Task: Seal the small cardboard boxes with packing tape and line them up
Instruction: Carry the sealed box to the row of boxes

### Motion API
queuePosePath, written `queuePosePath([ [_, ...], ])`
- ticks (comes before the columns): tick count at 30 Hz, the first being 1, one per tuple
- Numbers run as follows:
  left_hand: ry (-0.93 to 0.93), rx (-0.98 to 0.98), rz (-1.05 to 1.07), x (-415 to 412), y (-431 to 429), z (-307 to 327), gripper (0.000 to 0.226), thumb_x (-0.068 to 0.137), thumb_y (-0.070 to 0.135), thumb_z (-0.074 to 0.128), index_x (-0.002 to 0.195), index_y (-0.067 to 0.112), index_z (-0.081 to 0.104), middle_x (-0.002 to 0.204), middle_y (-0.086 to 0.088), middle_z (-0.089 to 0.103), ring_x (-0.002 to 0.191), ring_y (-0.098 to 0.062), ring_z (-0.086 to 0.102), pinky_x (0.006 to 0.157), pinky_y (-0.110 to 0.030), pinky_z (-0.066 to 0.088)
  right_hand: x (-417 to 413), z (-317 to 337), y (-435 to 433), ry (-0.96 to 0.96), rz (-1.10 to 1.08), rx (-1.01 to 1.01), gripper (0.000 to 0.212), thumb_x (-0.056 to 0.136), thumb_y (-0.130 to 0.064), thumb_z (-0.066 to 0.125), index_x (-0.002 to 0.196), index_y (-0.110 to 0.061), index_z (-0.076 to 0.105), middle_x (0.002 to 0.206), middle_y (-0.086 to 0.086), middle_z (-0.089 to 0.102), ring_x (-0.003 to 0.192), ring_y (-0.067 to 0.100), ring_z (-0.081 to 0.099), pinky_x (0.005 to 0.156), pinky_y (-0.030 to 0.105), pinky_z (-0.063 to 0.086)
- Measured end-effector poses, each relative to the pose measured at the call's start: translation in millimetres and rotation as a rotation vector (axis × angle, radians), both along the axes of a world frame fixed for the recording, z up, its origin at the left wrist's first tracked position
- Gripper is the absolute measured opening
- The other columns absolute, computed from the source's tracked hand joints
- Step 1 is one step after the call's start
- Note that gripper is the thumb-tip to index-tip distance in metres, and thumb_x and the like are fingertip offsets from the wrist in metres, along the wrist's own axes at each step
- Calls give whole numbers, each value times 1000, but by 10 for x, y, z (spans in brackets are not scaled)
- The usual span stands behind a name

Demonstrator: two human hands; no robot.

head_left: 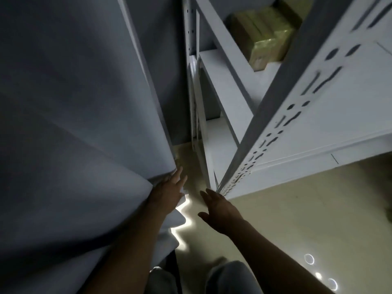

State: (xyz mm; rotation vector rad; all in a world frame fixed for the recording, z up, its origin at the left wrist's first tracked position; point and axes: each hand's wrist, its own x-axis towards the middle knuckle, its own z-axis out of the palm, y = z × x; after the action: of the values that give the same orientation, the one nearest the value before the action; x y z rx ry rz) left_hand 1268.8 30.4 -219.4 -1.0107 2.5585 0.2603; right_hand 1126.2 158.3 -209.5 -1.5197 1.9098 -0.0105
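Grey sheeting [74, 124] is crowding left, a metal rack [318, 124] right, taped boxes [265, 37] sitting far back on its shelf. Left hand [169, 192] is pressing the sheeting, right hand [220, 211] reaching empty; fingers [205, 194] apart on both, likely knocking the rack's edge in this dim, tight gap.

Taped boxes [265, 37] on grey shelving [339, 107]
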Motion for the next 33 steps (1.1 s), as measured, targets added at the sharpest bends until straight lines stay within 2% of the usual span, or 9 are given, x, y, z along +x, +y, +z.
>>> queuePosePath([
  [4,-55,-65,-99,-146,-255,-718,66,99,43,37,152,19,5,160,-5,-4,146,-25,8,117,-34,9,0,-752,-251,-7,-41,8,70,94,-41,49,150,-21,12,158,4,11,142,25,19,113,37,28],
  [7,-116,-188,-198,-141,-470,-1321,68,98,51,31,152,18,5,160,-8,4,146,-28,-3,116,-40,-9,0,-1372,-458,3,-49,9,70,95,-41,48,151,-20,12,159,3,8,143,25,18,114,39,27],
  [10,-164,-282,-218,-29,-657,-1924,70,96,55,20,151,13,14,154,-17,25,145,-34,11,114,-44,-19,9,-1966,-649,14,-50,16,70,95,-42,47,151,-20,11,159,3,7,143,25,16,113,37,24],
  [14,-232,-307,-106,111,-850,-2684,69,97,54,24,151,11,16,146,-19,37,137,-34,28,115,-47,-9,1,-2710,-929,34,-34,-21,68,95,-43,46,151,-20,13,159,3,9,143,23,16,112,35,24],
  [17,-294,-378,29,179,-984,-3156,65,97,54,23,143,8,31,134,-17,50,126,-34,40,114,-48,12,-12,-3238,-1136,51,-34,-54,66,96,-44,43,151,-21,14,159,4,10,144,24,16,113,36,21],
  [23,-219,-398,172,417,-1303,-4147,61,96,56,25,143,18,30,134,-14,48,121,-32,41,107,-41,25,-25,-4272,-1501,84,-5,-120,63,97,-45,40,151,-24,14,158,1,11,143,24,17,114,37,22],
  [27,-186,-330,142,486,-1510,-4744,61,95,60,21,148,29,24,146,-8,40,133,-32,32,114,-45,12,-109,-4872,-1731,117,38,-124,60,98,-40,40,150,-31,13,159,1,7,142,27,20,113,40,27],
  [31,-161,-267,-13,533,-1606,-5153,47,93,53,29,137,38,38,149,-1,34,138,-31,25,112,-57,1,-99,-5379,-1930,96,44,-93,62,97,-30,43,147,-43,9,159,-6,6,142,25,21,112,43,29],
  [33,-133,-169,-5,573,-1657,-5330,48,93,54,28,138,39,36,151,3,29,141,-29,22,110,-61,-2,-65,-5573,-1979,76,53,-44,69,95,-25,46,145,-48,5,159,-10,4,142,25,23,111,43,32],
])
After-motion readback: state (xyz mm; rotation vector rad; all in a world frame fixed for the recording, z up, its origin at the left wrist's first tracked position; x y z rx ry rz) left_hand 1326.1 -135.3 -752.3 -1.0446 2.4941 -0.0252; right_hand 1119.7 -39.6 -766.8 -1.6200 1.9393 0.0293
